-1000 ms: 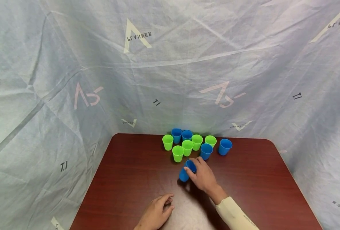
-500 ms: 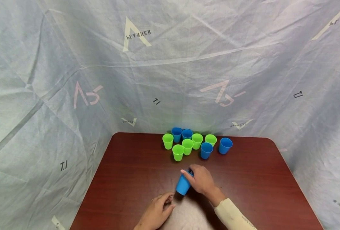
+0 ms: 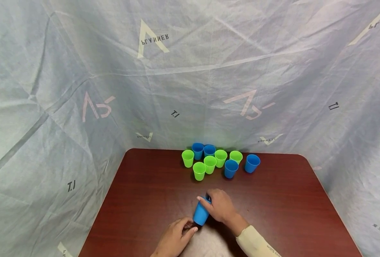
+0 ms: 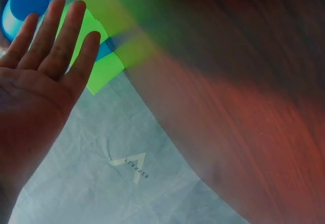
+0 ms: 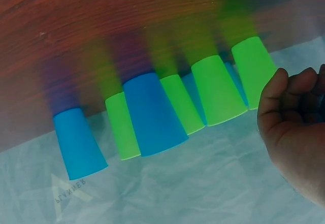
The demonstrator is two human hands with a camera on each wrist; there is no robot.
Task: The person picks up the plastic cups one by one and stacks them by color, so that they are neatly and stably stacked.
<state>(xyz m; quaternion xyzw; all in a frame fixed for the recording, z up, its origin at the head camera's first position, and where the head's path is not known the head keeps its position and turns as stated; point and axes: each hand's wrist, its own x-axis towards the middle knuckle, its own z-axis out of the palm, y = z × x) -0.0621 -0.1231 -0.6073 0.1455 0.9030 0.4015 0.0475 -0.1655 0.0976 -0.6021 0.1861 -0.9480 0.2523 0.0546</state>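
Note:
My right hand (image 3: pixel 221 206) grips a blue cup (image 3: pixel 201 214) near its rim, thumb along the near side. The cup is tilted, its base pointing down toward my left hand (image 3: pixel 174 237). In the left wrist view the round base of the blue cup (image 4: pixel 29 0) appears beyond the fingertips of the left hand (image 4: pixel 43 76), whose fingers are extended. Whether those fingers touch the cup I cannot tell. The right wrist view shows the curled fingers of the right hand (image 5: pixel 299 117) at the right edge, with the held cup out of sight.
Toward the far edge of the brown table (image 3: pixel 138 200) several upright cups stand close together. Among them are a green cup (image 3: pixel 199 171), a blue cup (image 3: pixel 231 169) and, at the right end, another blue cup (image 3: pixel 252 164). A grey cloth (image 3: pixel 190 89) hangs behind.
My right hand has drawn the blue cup nearer and to the left, close to the left hand. The left hand has hardly moved, and the standing cups are where they were.

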